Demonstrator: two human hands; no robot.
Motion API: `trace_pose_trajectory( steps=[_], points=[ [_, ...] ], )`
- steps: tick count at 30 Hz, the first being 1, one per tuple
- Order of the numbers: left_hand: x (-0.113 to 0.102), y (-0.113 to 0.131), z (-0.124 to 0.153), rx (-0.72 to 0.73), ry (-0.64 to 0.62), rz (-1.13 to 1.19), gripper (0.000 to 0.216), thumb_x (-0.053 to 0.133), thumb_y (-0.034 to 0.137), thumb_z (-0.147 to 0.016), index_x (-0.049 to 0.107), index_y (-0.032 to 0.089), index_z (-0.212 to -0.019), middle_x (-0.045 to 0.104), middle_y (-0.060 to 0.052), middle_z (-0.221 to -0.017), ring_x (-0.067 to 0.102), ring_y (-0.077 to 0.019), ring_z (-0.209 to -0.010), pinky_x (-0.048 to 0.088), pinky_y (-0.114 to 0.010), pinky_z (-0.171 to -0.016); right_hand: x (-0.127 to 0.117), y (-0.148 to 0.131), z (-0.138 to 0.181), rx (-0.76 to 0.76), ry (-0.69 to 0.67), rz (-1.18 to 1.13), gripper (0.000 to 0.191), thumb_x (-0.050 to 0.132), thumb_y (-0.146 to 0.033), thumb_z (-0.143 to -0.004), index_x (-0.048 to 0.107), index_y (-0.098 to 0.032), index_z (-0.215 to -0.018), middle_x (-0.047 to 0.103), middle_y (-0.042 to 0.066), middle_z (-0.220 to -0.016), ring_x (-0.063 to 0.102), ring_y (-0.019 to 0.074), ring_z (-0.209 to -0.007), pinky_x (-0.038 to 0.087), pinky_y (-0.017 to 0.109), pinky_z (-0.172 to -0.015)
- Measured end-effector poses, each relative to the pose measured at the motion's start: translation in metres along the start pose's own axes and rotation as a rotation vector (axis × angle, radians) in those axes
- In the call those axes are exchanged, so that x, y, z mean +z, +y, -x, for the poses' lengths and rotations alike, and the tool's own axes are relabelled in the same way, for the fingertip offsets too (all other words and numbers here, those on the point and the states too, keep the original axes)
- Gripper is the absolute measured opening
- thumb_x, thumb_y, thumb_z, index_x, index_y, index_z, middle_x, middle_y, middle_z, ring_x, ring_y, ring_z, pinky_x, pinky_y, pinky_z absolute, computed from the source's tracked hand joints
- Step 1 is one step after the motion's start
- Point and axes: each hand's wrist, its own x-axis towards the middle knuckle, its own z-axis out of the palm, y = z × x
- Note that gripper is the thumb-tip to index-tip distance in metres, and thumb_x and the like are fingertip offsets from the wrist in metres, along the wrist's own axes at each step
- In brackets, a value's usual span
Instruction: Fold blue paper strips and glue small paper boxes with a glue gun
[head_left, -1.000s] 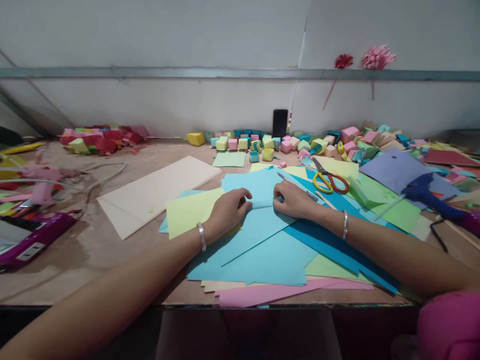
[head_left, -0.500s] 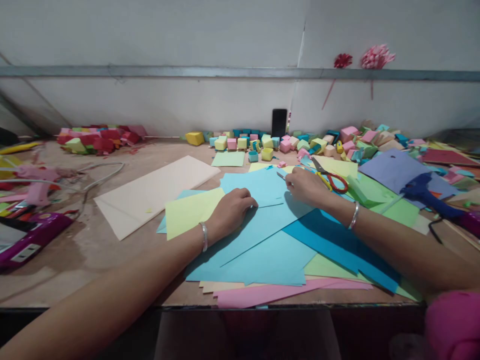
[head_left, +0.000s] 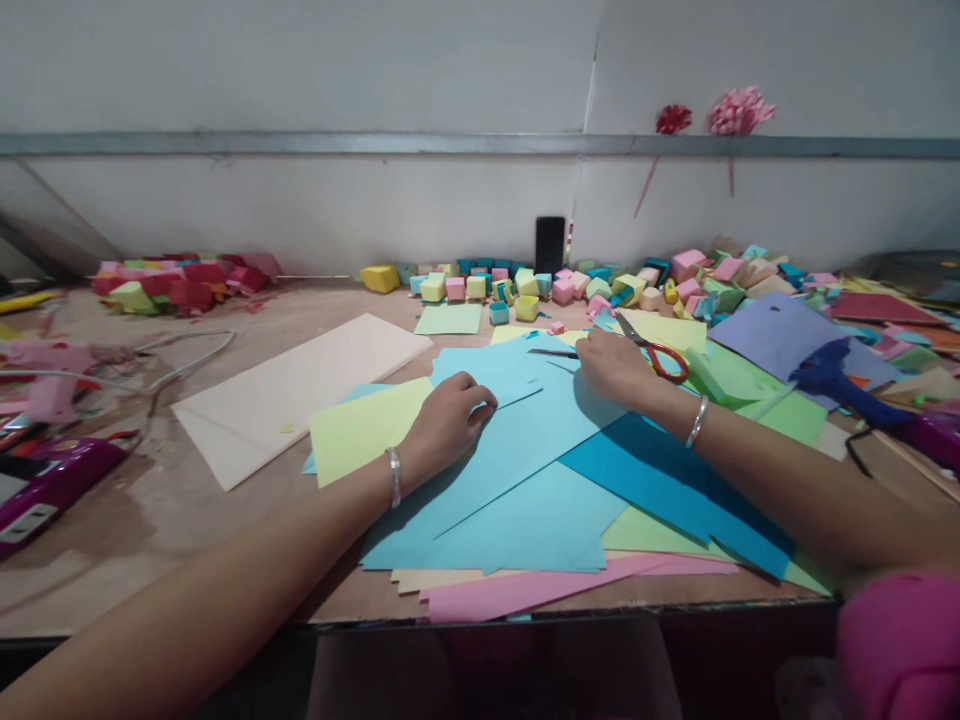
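Observation:
My left hand (head_left: 450, 425) is closed, thumb and forefinger pinched at the edge of a light blue paper sheet (head_left: 517, 480) on the table. My right hand (head_left: 611, 365) is closed on what looks like a pair of scissors (head_left: 553, 353); slim dark blades point left from the fingers over the blue paper, and the handles are hidden. Right beside this hand lies another pair of scissors with red handles (head_left: 670, 362). A pale yellow-green sheet (head_left: 360, 425) sits under my left wrist's far side. A darker blue sheet (head_left: 652, 465) lies below my right forearm.
Folded paper cubes (head_left: 527, 307) line the back, with a phone (head_left: 550, 245) upright against the wall. A cream sheet (head_left: 300, 395) lies left. A purple device (head_left: 56, 495) and cord are far left; a blue glue gun (head_left: 847, 385) is right. Pink sheets (head_left: 510, 597) reach the front edge.
More of the dark blades shows left of my right hand now. My left thumb and forefinger have lifted slightly at the paper edge. The whole view has shifted a little.

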Motion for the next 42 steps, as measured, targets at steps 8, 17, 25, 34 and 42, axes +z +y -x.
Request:
trace_pose_trajectory(
  steps=[8, 17, 25, 34, 42],
  points=[
    [0.000, -0.003, -0.001, 0.045, 0.023, -0.001, 0.020, 0.051, 0.016, -0.088, 0.071, 0.016, -0.086, 0.065, -0.010, -0.094, 0.057, -0.0226, -0.089, 0.046, -0.037, -0.079, 0.013, 0.027, -0.017, -0.275, -0.077, -0.389, 0.037, 0.046, -0.017, -0.090, 0.065, -0.019, -0.121, 0.070, 0.007, -0.107, 0.063, 0.0177, -0.091, 0.045, 0.025, -0.076],
    [0.001, -0.001, -0.002, 0.141, 0.025, -0.111, 0.028, 0.046, 0.016, -0.091, 0.071, 0.018, -0.078, 0.065, -0.010, -0.092, 0.053, -0.0245, -0.090, 0.044, -0.040, -0.081, 0.025, 0.046, -0.027, -0.511, -0.019, -0.442, 0.028, 0.060, -0.022, -0.084, 0.075, -0.027, -0.107, 0.068, 0.005, -0.089, 0.060, 0.0168, -0.081, 0.045, 0.028, -0.076],
    [-0.002, 0.004, -0.004, 0.226, -0.142, -0.245, 0.037, 0.041, 0.038, -0.098, 0.060, 0.024, -0.127, 0.057, -0.008, -0.094, 0.050, -0.0233, -0.081, 0.040, -0.036, -0.074, 0.023, 0.045, -0.026, -0.584, -0.060, -0.475, 0.028, 0.064, -0.021, -0.081, 0.076, -0.028, -0.105, 0.067, 0.003, -0.088, 0.059, 0.0151, -0.080, 0.044, 0.025, -0.074],
    [-0.006, 0.008, -0.005, 0.226, -0.177, -0.281, 0.040, 0.041, 0.044, -0.097, 0.061, 0.027, -0.127, 0.056, -0.008, -0.096, 0.047, -0.0235, -0.080, 0.037, -0.035, -0.072, 0.028, 0.051, -0.028, -0.568, -0.070, -0.540, 0.025, 0.066, -0.024, -0.076, 0.078, -0.029, -0.098, 0.067, 0.001, -0.080, 0.056, 0.0123, -0.071, 0.043, 0.023, -0.067],
    [-0.006, 0.009, -0.004, 0.230, -0.198, -0.385, 0.041, 0.039, 0.045, -0.098, 0.058, 0.028, -0.130, 0.057, -0.009, -0.099, 0.048, -0.0237, -0.081, 0.036, -0.034, -0.070, 0.018, 0.059, -0.026, -0.552, -0.156, -0.535, 0.028, 0.068, -0.024, -0.075, 0.078, -0.030, -0.101, 0.066, 0.000, -0.079, 0.055, 0.0125, -0.071, 0.042, 0.023, -0.068]
  ],
)
